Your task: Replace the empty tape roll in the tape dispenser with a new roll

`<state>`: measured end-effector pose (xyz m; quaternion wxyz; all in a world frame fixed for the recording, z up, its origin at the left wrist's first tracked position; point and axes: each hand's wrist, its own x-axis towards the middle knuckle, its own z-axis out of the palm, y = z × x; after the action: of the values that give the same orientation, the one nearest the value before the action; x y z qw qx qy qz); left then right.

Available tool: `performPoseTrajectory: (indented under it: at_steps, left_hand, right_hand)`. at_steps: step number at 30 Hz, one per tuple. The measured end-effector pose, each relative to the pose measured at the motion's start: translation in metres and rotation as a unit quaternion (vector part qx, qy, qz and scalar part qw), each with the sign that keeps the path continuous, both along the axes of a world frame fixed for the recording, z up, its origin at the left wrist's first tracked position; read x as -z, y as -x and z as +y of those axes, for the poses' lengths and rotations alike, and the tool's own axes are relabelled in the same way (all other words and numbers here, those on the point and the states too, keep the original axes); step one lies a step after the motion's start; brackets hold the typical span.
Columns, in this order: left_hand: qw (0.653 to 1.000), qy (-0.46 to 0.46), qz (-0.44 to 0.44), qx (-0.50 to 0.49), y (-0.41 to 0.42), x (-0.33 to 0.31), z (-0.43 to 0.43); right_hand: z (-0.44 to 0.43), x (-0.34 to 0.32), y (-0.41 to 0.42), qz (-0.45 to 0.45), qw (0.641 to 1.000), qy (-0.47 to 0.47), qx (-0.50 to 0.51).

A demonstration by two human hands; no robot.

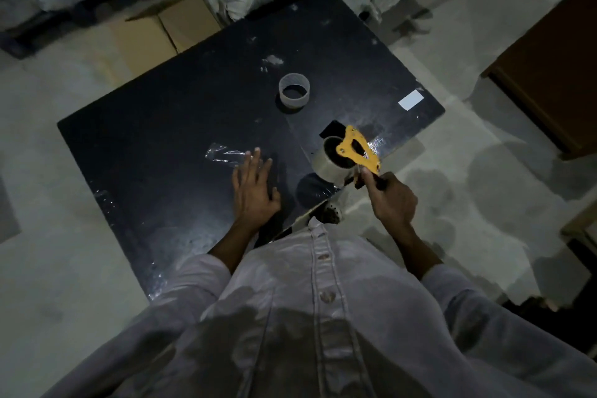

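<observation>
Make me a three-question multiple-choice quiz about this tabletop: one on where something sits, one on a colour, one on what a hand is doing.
1. Where does the empty tape core stand?
A. On the black table, beyond the dispenser
B. On the floor
C. In the left hand

2. What colour is the tape dispenser's frame?
A. Red
B. Yellow
C. Green

3. What is the left hand doing?
A. Gripping the dispenser handle
B. Lifting the core
C. Lying open and flat on the table

Answers:
1 A: the core stands upright on the tabletop, farther from the person than the dispenser.
2 B: the side plate is plainly yellow.
3 C: its fingers are spread on the dark surface near a strip of clear tape, while the right hand holds the dispenser, which carries a roll.
</observation>
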<state>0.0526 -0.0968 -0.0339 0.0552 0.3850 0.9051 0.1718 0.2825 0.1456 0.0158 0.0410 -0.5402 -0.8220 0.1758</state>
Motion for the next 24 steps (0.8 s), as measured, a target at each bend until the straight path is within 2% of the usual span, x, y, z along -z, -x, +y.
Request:
performPoseTrajectory:
  at_steps: [3,15,24]
  left_hand:
    - [1.0,-0.015,0.013,-0.023,0.006,-0.005,-0.002]
    - [0.989,-0.085,0.02,-0.12,0.023,-0.014,-0.031]
    - [0.979,-0.043,0.021,-0.2,0.044,-0.019,-0.054]
  right_hand:
    - [0.007,0.0,0.026,0.022,0.997,-0.029,-0.068]
    - [-0.008,-0.016,0.154,0.069,0.965,-0.003,-0.254]
    - [-0.027,-0.007,0.197,-0.003,0.954,0.005,-0.299]
